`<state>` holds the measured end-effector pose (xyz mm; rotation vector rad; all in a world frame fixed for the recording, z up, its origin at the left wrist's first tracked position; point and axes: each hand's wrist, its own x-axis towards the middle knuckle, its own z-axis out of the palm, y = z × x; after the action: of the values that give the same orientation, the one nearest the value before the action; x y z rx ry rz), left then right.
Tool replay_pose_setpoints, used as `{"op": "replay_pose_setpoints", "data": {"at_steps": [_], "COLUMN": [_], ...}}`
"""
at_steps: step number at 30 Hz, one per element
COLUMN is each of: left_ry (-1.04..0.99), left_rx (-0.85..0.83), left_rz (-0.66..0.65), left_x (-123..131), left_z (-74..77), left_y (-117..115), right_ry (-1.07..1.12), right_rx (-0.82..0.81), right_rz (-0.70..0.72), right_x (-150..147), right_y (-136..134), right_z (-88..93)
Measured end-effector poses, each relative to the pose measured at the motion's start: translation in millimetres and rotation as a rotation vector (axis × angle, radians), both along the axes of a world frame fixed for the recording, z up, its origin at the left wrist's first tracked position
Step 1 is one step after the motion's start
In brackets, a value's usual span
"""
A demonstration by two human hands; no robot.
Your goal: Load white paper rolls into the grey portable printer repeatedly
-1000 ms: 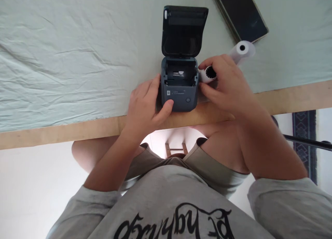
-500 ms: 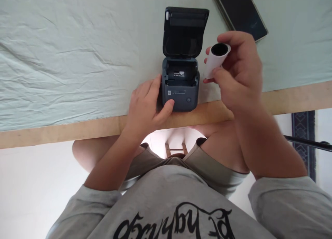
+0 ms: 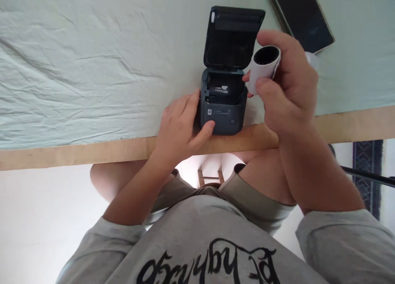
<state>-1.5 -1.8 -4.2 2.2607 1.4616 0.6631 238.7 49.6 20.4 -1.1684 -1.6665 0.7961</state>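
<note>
A dark blue-grey label printer (image 3: 222, 118) stands near the table's front edge with its lid (image 3: 231, 37) swung up and back. Its paper bay shows a small white sticker. Along the printer's left side my left hand (image 3: 179, 125) grips the body, fingers at the side and thumb on the front corner. Just right of the bay, my right hand (image 3: 290, 82) holds a small white paper roll (image 3: 261, 75) between thumb and fingers. The roll is tilted, its dark hollow core facing up. A pale white piece (image 3: 312, 60) shows behind that hand, perhaps loose paper.
Beyond the right hand lies a dark phone-like slab (image 3: 304, 19). A wrinkled pale green cloth (image 3: 92, 70) covers the table, whose wooden edge (image 3: 77, 155) runs in front of my knees. A dark patterned strip (image 3: 367, 173) and a black bar (image 3: 373, 176) appear at lower right.
Printer, slab and left hand appear further right, partly from a shift of the view. The right hand has turned the roll slightly, and the pale piece behind it has come into sight.
</note>
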Motion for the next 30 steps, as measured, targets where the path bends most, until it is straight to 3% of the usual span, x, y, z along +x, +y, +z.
{"op": "replay_pose_setpoints", "data": {"at_steps": [3, 5, 14, 23, 30], "left_ry": [0.009, 0.01, 0.003, -0.039, -0.083], "left_rx": [-0.021, -0.044, -0.078, -0.066, -0.102], "left_rz": [-0.013, -0.019, -0.035, -0.016, 0.009], "left_x": [-0.7, -1.6, -3.6, -1.9, -2.4], "left_z": [3.0, 5.1, 8.3, 4.4, 8.5], "left_y": [-0.1, 0.1, -0.2, -0.6, 3.3], "right_ry": [-0.189, -0.238, -0.36, -0.294, -0.342], "right_rx": [0.268, 0.304, 0.234, 0.075, 0.13], "right_rz": [0.036, 0.068, 0.043, 0.059, 0.075], "right_x": [-3.2, -6.8, -17.1, -18.2, -16.3], "right_y": [2.9, 5.7, 12.9, 17.2, 6.9], "right_z": [4.3, 7.3, 9.5, 10.8, 13.5]}}
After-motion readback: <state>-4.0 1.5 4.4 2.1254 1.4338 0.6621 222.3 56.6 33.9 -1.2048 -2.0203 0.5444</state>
